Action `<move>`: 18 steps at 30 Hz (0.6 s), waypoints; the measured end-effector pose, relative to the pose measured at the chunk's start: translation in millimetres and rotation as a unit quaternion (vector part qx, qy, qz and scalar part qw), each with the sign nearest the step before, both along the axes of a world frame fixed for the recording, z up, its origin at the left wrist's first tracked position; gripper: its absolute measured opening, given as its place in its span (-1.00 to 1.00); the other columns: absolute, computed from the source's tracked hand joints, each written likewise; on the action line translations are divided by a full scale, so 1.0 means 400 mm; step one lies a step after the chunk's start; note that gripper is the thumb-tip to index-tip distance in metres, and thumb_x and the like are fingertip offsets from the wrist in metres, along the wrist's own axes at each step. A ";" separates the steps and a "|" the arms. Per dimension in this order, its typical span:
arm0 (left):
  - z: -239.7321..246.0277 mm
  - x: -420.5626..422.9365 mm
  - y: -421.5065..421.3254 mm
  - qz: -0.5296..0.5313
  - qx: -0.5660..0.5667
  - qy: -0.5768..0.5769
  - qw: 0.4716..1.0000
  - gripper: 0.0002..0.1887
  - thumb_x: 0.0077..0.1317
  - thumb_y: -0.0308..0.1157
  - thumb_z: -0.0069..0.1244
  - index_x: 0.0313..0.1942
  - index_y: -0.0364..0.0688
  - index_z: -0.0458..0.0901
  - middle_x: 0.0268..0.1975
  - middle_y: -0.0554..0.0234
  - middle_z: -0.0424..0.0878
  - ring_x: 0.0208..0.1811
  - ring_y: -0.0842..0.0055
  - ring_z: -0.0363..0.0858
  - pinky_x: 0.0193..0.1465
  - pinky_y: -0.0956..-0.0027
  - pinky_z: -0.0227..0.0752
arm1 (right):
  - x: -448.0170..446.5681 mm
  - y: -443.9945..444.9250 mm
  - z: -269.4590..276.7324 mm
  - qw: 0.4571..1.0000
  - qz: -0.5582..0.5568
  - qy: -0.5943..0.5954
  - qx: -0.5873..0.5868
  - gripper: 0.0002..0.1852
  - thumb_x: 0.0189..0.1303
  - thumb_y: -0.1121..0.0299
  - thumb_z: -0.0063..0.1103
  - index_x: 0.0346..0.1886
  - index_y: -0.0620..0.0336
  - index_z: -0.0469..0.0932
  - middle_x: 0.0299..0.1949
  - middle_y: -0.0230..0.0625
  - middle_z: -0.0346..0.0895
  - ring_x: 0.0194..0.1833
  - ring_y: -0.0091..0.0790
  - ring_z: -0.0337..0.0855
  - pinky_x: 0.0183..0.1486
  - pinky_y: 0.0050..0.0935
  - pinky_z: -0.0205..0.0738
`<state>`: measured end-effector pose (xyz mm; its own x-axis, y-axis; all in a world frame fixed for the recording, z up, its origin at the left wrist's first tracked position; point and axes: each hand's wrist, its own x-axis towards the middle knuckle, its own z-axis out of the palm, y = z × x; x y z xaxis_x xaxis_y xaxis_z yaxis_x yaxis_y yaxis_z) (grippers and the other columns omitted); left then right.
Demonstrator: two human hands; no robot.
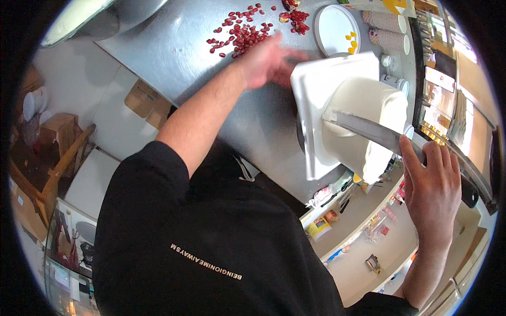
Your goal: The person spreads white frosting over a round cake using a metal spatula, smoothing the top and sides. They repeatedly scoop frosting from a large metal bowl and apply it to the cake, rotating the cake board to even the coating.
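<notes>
A tall cake coated in white cream (355,98) stands on a white square board (316,87), to the right of centre. My right hand (433,189) grips the handle of a long metal spatula or knife (369,128), whose blade lies against the cream. My left hand (269,63), blurred, is over the metal table between loose pomegranate seeds (249,37) and the board; whether its fingers hold anything cannot be told. Beyond it lie pieces of pomegranate (298,19). Near the board's far edge is a round white lid or plate (336,29) with small yellow pieces on it.
Stacked paper cups (389,41) and small lidded tubs (395,85) line the table's far right. A large bowl (114,19) is at upper left. Open drawers (348,233) with packets and tools lie below the cake. Cardboard boxes (59,130) stand on the floor at left.
</notes>
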<state>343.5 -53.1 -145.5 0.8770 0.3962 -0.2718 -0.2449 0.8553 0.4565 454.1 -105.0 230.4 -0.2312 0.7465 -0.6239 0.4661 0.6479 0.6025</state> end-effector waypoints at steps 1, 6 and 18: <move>0.001 0.000 0.004 0.084 -0.031 -0.007 0.996 -0.19 0.55 0.32 -0.69 0.42 -0.12 0.30 0.12 -0.05 0.69 0.18 0.28 0.65 0.33 0.04 0.44 | -0.001 0.001 0.000 1.000 0.009 -0.005 -0.005 -0.64 0.24 0.42 0.34 0.12 0.01 0.63 -0.25 -0.32 0.43 -0.19 -0.37 0.52 -0.14 -0.34 0.48; 0.091 0.009 -0.091 -0.055 -0.032 0.015 0.998 -0.12 0.53 0.33 -0.77 0.48 -0.23 0.18 0.13 -0.09 0.69 0.22 0.26 0.63 0.24 0.05 0.55 | -0.003 0.005 -0.003 1.000 -0.017 0.007 0.010 -0.63 0.19 0.43 0.36 0.10 0.02 0.64 -0.29 -0.34 0.40 -0.21 -0.38 0.50 -0.15 -0.34 0.48; 0.003 0.054 -0.065 -0.106 -0.060 -0.083 0.989 -0.17 0.52 0.35 -0.64 0.55 -0.02 0.13 0.44 0.04 0.40 0.48 0.23 0.35 0.42 -0.04 0.35 | 0.000 0.013 -0.006 1.000 -0.021 0.011 0.004 -0.67 0.17 0.40 0.39 0.04 0.04 0.64 -0.35 -0.37 0.35 -0.28 -0.38 0.49 -0.19 -0.33 0.48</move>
<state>365.2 -78.9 -144.2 0.9734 0.1716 -0.1517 -0.1163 0.9409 0.3181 454.3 -99.9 228.2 -0.2126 0.7603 -0.6137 0.5053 0.6232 0.5969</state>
